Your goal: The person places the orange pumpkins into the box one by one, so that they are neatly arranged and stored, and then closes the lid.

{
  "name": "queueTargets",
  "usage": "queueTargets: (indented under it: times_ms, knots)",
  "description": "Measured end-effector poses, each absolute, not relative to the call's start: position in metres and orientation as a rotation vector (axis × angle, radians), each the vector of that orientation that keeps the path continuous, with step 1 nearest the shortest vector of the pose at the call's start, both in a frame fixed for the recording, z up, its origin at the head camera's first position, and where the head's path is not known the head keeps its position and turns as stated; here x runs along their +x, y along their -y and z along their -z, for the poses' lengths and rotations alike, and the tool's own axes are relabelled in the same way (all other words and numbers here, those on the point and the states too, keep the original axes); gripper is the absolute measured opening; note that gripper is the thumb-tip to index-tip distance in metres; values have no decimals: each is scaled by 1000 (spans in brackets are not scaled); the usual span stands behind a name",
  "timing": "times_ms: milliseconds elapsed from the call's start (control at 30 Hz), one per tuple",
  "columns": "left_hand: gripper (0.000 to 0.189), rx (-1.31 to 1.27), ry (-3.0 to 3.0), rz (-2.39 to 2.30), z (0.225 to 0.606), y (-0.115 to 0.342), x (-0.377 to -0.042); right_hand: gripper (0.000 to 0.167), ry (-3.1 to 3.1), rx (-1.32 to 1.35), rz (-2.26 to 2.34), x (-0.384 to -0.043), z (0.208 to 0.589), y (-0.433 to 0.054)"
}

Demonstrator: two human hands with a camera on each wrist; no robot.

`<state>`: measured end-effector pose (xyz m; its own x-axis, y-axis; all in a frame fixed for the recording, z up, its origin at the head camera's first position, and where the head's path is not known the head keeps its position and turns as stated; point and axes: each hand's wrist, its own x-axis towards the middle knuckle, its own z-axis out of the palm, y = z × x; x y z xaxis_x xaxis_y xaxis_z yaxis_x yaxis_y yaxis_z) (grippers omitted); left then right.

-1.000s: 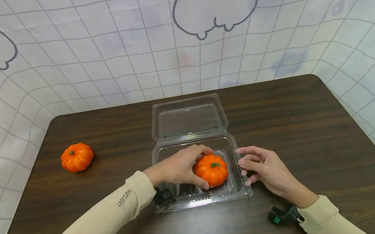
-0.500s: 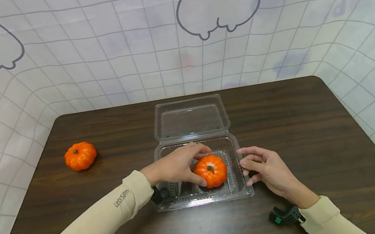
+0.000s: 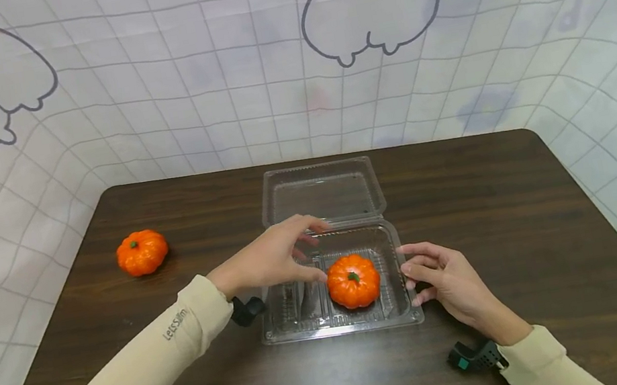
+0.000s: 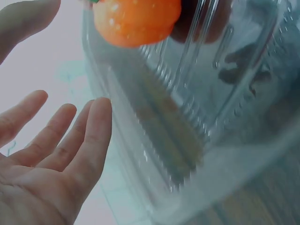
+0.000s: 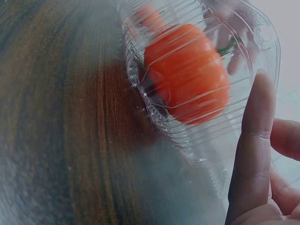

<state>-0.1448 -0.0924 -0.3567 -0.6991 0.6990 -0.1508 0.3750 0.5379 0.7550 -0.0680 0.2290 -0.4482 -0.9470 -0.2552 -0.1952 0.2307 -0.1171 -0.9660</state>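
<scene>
In the head view, a small orange toy pumpkin (image 3: 354, 281) with a green stem sits in the base of a clear plastic clamshell container (image 3: 344, 329). My left hand (image 3: 272, 253) hovers over the left part of the base, fingers spread, its thumb tip close to the pumpkin's left side. The left wrist view has the same pumpkin (image 4: 136, 23) apart from the fingers of that hand (image 4: 56, 159), which hold nothing. At the container's right rim is my right hand (image 3: 448, 278), fingertips against the edge. In the right wrist view, one straight finger (image 5: 255, 145) lies along the clear wall.
A second orange pumpkin (image 3: 142, 252) stands on the dark wooden table (image 3: 468, 193), toward the back left. The container's lid (image 3: 320, 190) lies folded back behind the base. A white grid-patterned cloth (image 3: 243, 94) rises behind the table.
My left hand has let go of the pumpkin and drawn back up and left. The pumpkin stays in the container. My right hand stays at the rim; the whole view has shifted slightly.
</scene>
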Motion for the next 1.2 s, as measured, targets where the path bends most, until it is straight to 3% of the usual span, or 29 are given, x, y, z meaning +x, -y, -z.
queueTargets:
  times_ms: [233, 567, 1200]
  knots:
    - [74, 835, -2444, -1068, 349, 117, -150, 43, -1849, -3, 2119, -68, 448, -229]
    - [72, 712, -2576, -1164, 339, 158, -154, 33, -1819, -58, 2155, -66, 448, -232]
    - [67, 423, -2791, -1264, 331, 236, -149, 32, -1831, -59, 2149, -67, 447, -228]
